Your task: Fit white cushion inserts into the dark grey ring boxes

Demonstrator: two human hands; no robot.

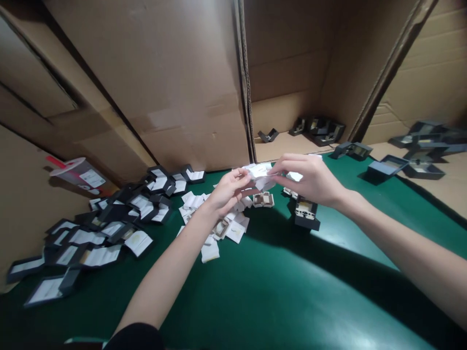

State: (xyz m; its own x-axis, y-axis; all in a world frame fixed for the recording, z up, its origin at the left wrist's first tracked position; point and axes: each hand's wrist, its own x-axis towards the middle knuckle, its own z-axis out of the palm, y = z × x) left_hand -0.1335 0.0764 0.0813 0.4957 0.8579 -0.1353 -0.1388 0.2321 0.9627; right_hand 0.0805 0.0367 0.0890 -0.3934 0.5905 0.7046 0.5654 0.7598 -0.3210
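Observation:
Both hands meet above the middle of the green table, pinching a small white folded paper piece between them. My left hand grips its left side with thumb and fingers. My right hand holds the right side with fingertips. Below them lies a pile of white folded papers. Among these sit small beige box inserts. Under my right hand stands an open black jewellery box, partly covered by the hand. What print the held paper carries is too small to read.
Many open black boxes with white linings are heaped at the left. Behind them leans a pink cup with a red straw. Cardboard walls close off the back. More dark boxes lie on the right and inside the cardboard recess.

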